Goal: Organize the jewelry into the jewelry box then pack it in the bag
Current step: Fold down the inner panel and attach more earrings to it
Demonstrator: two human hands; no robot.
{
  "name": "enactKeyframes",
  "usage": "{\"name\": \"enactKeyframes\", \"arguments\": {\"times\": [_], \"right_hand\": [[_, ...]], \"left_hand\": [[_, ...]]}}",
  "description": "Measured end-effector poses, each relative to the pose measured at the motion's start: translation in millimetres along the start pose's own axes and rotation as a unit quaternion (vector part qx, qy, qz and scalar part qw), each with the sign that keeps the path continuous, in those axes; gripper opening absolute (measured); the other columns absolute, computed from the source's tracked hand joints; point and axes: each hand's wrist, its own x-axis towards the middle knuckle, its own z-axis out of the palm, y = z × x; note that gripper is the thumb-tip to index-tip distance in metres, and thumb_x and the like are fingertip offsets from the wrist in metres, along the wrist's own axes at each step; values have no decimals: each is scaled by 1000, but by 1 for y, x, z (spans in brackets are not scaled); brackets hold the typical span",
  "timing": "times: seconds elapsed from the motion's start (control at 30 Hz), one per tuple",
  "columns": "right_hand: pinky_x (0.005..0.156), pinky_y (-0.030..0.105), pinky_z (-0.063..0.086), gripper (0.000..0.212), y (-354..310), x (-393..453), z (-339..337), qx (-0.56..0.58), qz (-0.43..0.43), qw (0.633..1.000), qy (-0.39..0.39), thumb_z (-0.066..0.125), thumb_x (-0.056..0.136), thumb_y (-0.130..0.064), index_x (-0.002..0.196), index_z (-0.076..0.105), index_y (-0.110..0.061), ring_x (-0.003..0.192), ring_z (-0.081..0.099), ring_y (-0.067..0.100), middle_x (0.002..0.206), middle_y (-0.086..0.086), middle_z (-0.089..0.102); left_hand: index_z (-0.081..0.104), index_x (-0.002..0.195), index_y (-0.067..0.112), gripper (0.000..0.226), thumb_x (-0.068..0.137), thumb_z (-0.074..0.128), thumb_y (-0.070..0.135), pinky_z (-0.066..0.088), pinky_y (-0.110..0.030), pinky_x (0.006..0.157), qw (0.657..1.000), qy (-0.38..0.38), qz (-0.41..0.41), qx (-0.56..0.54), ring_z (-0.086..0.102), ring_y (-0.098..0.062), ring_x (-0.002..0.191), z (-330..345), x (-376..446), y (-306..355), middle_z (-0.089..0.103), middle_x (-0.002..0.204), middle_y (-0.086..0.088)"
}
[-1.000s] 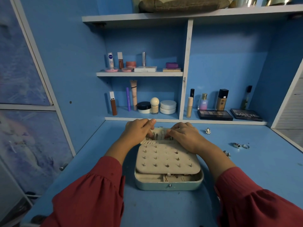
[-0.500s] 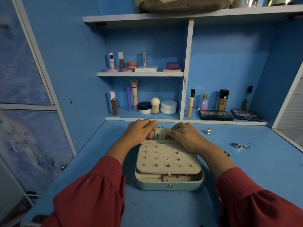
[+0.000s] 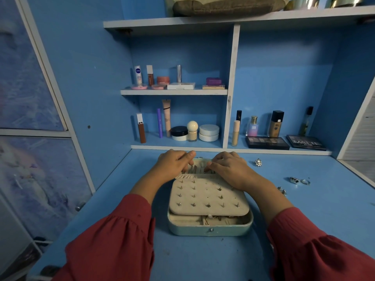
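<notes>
A pale green jewelry box (image 3: 211, 230) lies open on the blue desk, with a cream earring panel (image 3: 207, 197) studded with several earrings resting over it. Both hands work at its far end, over the ribbed ring cushion (image 3: 197, 169). My left hand (image 3: 172, 165) presses its fingertips down on the cushion, thumb stretched toward the right hand. The thumb and forefinger of my right hand (image 3: 229, 169) meet at a slot; whatever is between them is hidden. Loose silver pieces lie to the right: a charm (image 3: 258, 162), two rings (image 3: 294, 180) and another piece (image 3: 282, 190).
A brown bag (image 3: 227, 6) lies on the top shelf. Cosmetics fill the lower shelves, with two eyeshadow palettes (image 3: 267, 142) behind the desk. A blue wall panel (image 3: 85, 98) closes the left side. Bare desk surface (image 3: 203, 256) shows in front of the box.
Both hands stay at the ring cushion; only the fingers have shifted slightly. The box and the loose pieces have not moved.
</notes>
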Motion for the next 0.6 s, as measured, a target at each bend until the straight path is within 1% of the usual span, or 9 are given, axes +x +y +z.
{"name": "enactKeyframes", "arguments": {"times": [0.07, 0.1, 0.17, 0.23, 0.37, 0.43, 0.53, 0.6], "right_hand": [[98, 33, 23, 43, 0, 0, 0, -9, -2, 1000, -4, 31, 99, -50, 120, 64, -32, 118, 32, 14, 131, -8, 47], [97, 33, 23, 44, 0, 0, 0, -15, -3, 1000, -7, 31, 98, -50, 120, 64, -31, 118, 32, 13, 132, -8, 46], [95, 31, 21, 45, 0, 0, 0, -18, 0, 1000, -12, 31, 98, -50, 120, 64, -30, 118, 32, 13, 133, -9, 46], [94, 31, 20, 45, 0, 0, 0, -16, 4, 1000, -12, 32, 98, -50, 120, 65, -29, 118, 31, 12, 134, -9, 45], [96, 33, 23, 40, -2, -1, -1, -17, -1, 1000, -4, 32, 99, -47, 119, 65, -34, 118, 32, 14, 133, -8, 45], [95, 33, 24, 39, -2, -1, -3, -20, -1, 1000, 1, 32, 100, -45, 121, 62, -36, 118, 33, 15, 132, -7, 45], [93, 33, 23, 39, -2, -2, -3, -37, 0, 999, -11, 30, 100, -46, 124, 60, -38, 118, 32, 15, 134, -7, 44], [93, 32, 20, 41, -3, -3, -3, -35, 1, 999, -24, 29, 99, -48, 125, 60, -38, 121, 30, 15, 136, -8, 42]], "left_hand": [[70, 73, 36, 44, 92, 39, 60, 46, -41, 93, 999, 9, -2, 35, 58, -15, 94, -1, 1, -3, 65, 87, 0], [73, 76, 35, 46, 92, 38, 60, 42, -41, 97, 998, 6, -1, 62, 52, -14, 100, -2, 0, -3, 64, 91, 0], [77, 87, 25, 51, 95, 37, 55, 35, -40, 100, 992, -10, 6, 124, 44, -13, 104, -2, -1, 0, 65, 93, 1], [78, 91, 18, 52, 96, 38, 52, 34, -40, 100, 989, -17, 12, 148, 42, -14, 105, -2, -2, 3, 64, 92, 2], [78, 84, 20, 48, 95, 42, 51, 33, -41, 101, 995, 0, 12, 97, 42, -12, 103, -2, -5, 3, 60, 84, 9], [77, 90, 22, 44, 95, 43, 50, 33, -39, 100, 996, 14, 15, 86, 42, -13, 105, -3, -6, 4, 62, 89, 5], [76, 99, 24, 45, 96, 40, 52, 30, -32, 93, 991, 3, 16, 132, 39, -13, 106, -4, -6, 5, 59, 95, 7], [75, 101, 20, 49, 96, 39, 53, 28, -30, 90, 986, -22, 11, 162, 36, -11, 103, -2, -5, 4, 57, 97, 8]]}}
